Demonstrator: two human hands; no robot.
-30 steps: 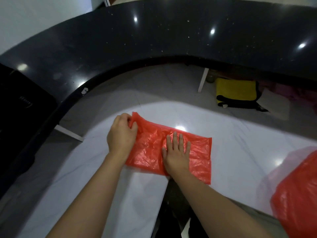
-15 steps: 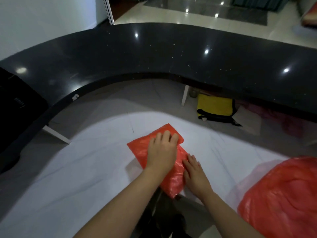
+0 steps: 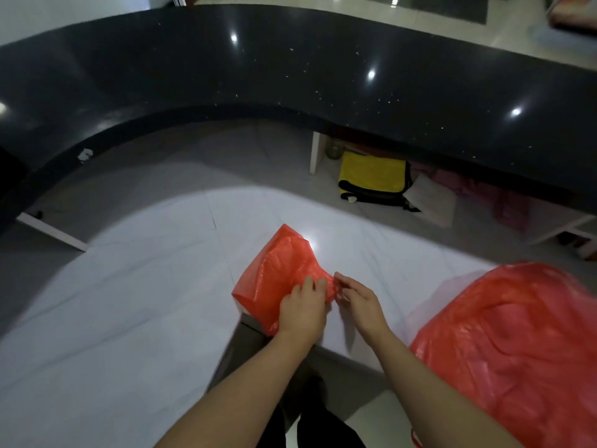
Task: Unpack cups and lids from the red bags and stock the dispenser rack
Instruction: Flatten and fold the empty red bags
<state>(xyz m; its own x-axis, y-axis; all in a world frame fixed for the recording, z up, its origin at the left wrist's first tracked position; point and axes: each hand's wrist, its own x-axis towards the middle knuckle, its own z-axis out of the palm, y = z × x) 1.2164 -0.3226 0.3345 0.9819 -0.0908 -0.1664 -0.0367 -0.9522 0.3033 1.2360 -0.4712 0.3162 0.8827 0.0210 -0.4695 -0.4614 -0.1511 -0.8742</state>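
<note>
An empty red plastic bag, folded small and crumpled, lies on the white counter near its front edge. My left hand grips the bag's near right corner with curled fingers. My right hand pinches the same bunched corner from the right. A second, full red bag sits on the counter at the right. Neither cups, lids nor a dispenser rack appear in this view.
A curved black raised countertop wraps around the back and left. Under it on a shelf lie a yellow-and-black bag, a white cloth and pink fabric. My dark-clothed legs show below the counter edge.
The flat bag has been folded over from left to right into a smaller packet. Both hands moved from pressing it flat to gripping its bunched right corner.
</note>
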